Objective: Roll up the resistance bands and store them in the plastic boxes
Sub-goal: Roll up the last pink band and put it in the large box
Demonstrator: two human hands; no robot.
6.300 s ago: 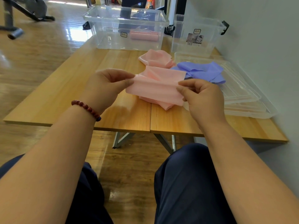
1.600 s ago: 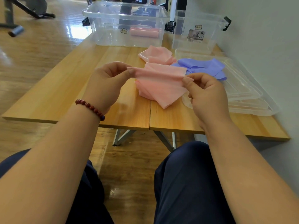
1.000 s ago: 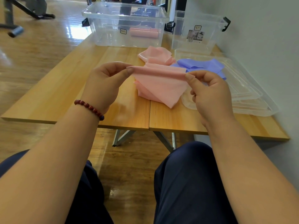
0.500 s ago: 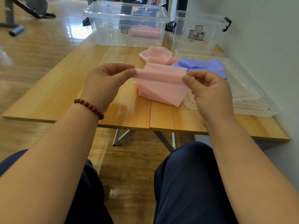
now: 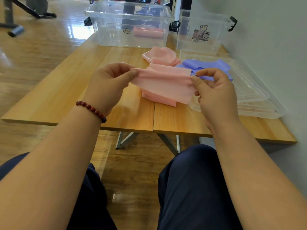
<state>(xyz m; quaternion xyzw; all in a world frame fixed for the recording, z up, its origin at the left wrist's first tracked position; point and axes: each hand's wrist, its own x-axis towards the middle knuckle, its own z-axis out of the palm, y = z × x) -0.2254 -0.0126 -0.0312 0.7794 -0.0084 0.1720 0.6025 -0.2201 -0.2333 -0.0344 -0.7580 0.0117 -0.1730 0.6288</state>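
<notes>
A pink resistance band (image 5: pixel 163 82) is stretched flat between my hands above the wooden table (image 5: pixel 69 90). My left hand (image 5: pixel 108 85) pinches its left edge and my right hand (image 5: pixel 214 92) pinches its right edge; the rest of the band hangs folded onto the table. Another pink band (image 5: pixel 159 54) lies crumpled behind it. A purple band (image 5: pixel 207 66) lies to the right, partly on the lids. A rolled pink band (image 5: pixel 147 32) rests inside the large clear box (image 5: pixel 106 24).
A smaller clear box (image 5: pixel 202 42) with a label stands at the back right by the wall. Clear lids (image 5: pixel 259 100) are stacked along the table's right side. My knees sit below the front edge. Gym equipment (image 5: pixel 25 9) stands on the floor at far left.
The band's top edge has been shifted and re-gripped between my fingers; both hands stay at about the same place above the table, and the hanging part has settled lower.
</notes>
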